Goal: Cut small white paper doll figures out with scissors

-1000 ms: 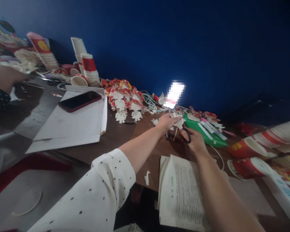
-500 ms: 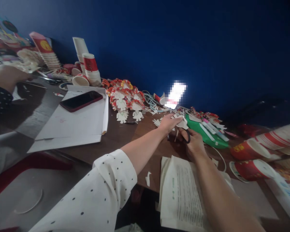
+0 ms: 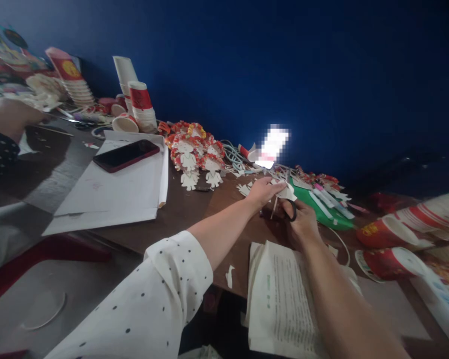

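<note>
My left hand (image 3: 264, 192) pinches a small white paper cutout (image 3: 287, 191) over the brown table. My right hand (image 3: 302, 219) is closed round the black handle of a pair of scissors (image 3: 293, 211). Their blades point up and away, right beside the paper; whether they are open or shut is too small to tell. Left of my hands lie several paper dolls (image 3: 213, 172) with red ruffled hair. White paper scraps (image 3: 244, 189) are scattered close to my left hand.
A lit phone (image 3: 272, 147) stands behind my hands. Markers (image 3: 327, 197) lie on a green sheet (image 3: 310, 212) to the right. A dark phone (image 3: 126, 155) rests on a white box lid (image 3: 108, 199). Another person's hand (image 3: 13, 113) is at far left. Paper cups (image 3: 140, 102) stand stacked.
The paper cutout has turned a little and moved slightly right. The scissor blades have shifted slightly right with it. Both arms stay almost where they were.
</note>
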A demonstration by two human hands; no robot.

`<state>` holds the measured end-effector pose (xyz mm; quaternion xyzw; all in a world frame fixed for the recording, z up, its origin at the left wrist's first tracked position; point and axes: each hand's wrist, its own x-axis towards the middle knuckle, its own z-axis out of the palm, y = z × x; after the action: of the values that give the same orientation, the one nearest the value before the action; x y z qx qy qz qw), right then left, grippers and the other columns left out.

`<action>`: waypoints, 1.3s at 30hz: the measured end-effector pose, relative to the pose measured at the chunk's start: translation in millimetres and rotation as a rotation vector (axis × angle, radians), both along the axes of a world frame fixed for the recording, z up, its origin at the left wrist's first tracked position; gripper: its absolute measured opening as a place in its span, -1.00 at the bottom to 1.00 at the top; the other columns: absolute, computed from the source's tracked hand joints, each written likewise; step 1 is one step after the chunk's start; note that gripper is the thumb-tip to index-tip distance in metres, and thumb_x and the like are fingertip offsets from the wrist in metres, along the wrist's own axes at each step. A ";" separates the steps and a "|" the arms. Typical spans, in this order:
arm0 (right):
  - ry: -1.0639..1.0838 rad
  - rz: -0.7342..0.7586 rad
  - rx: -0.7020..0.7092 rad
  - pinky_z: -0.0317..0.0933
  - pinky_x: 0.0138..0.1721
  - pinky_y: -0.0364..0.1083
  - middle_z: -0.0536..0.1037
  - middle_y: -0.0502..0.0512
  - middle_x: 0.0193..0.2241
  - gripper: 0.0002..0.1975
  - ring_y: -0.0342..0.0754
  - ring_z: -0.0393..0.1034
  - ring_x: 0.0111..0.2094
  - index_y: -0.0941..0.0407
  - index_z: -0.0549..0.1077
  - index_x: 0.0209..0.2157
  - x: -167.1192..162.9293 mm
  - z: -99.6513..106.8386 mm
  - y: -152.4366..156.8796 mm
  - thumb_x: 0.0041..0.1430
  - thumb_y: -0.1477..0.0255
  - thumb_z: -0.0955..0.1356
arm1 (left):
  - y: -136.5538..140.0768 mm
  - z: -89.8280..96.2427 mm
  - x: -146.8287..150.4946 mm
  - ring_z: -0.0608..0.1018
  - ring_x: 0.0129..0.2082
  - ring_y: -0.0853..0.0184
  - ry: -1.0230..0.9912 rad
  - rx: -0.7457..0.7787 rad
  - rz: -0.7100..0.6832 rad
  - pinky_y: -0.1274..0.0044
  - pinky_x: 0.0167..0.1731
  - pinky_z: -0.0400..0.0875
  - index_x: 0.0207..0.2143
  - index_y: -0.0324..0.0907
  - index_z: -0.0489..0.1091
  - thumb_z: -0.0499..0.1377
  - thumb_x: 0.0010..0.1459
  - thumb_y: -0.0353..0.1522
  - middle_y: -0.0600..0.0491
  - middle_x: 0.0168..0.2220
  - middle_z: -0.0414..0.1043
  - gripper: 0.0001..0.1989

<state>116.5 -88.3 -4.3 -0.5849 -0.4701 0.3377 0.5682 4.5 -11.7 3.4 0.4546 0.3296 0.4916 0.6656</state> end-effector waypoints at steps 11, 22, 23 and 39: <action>0.433 -0.190 0.039 0.24 -0.62 -0.23 0.52 -0.06 -0.52 -0.66 -0.18 0.38 -0.55 0.10 0.54 -0.34 10.0 10.1 12.7 -0.20 0.27 0.56 | -1.0 3.0 -2.3 0.29 -0.56 0.50 0.047 -0.043 0.069 0.60 -0.41 0.21 -0.46 -0.21 0.43 0.36 0.03 -0.29 0.19 -0.61 0.27 -0.80; 0.287 -0.272 0.112 0.20 -0.57 -0.22 0.50 -0.11 -0.59 -0.61 -0.18 0.35 -0.56 0.09 0.58 -0.28 4.1 13.5 9.5 -0.25 0.36 0.57 | -5.2 6.8 -2.2 0.35 -0.54 0.48 0.089 -0.035 0.019 0.59 -0.37 0.29 -0.42 -0.22 0.45 0.35 0.04 -0.34 0.18 -0.58 0.34 -0.84; 0.287 -0.275 0.113 0.19 -0.57 -0.22 0.50 -0.11 -0.60 -0.61 -0.18 0.35 -0.56 0.09 0.58 -0.29 3.9 14.3 9.3 -0.27 0.36 0.56 | -4.9 6.7 -2.1 0.34 -0.54 0.49 0.085 -0.041 0.013 0.59 -0.37 0.29 -0.39 -0.23 0.46 0.35 0.04 -0.35 0.17 -0.57 0.35 -0.85; 0.144 -0.323 0.163 0.05 -0.60 -0.22 0.51 -0.09 -0.56 -0.60 -0.20 0.30 -0.58 0.11 0.59 -0.24 14.4 7.4 13.2 -0.20 0.31 0.55 | -5.5 6.7 -3.3 0.35 -0.52 0.50 0.036 -0.026 -0.013 0.61 -0.33 0.30 -0.40 -0.24 0.51 0.39 -0.01 -0.32 0.18 -0.57 0.36 -0.82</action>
<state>131.0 -75.1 3.2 -0.5789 -0.3541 0.2440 0.6927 1.2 -17.2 10.1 0.4569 0.3450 0.4748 0.6684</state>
